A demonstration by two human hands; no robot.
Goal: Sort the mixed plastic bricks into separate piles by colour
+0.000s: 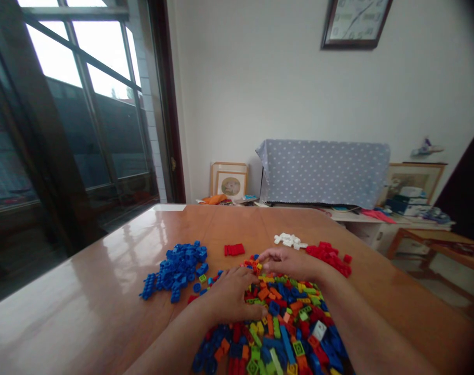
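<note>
Blown-out left window (100,47), glare on tabletop (104,281), darkened corners

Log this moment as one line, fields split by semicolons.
left hand: spread over mixed blocks; right hand: at their far end, grasp unclear; blue pile: left side; white pile, red pile: right side

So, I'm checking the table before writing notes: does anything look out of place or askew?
A green brick lies by the blue pile, on its right; it looks odd because that pile seems all blue. The clock also looks tilted, though the lens may cause that. No damage shows.
</note>
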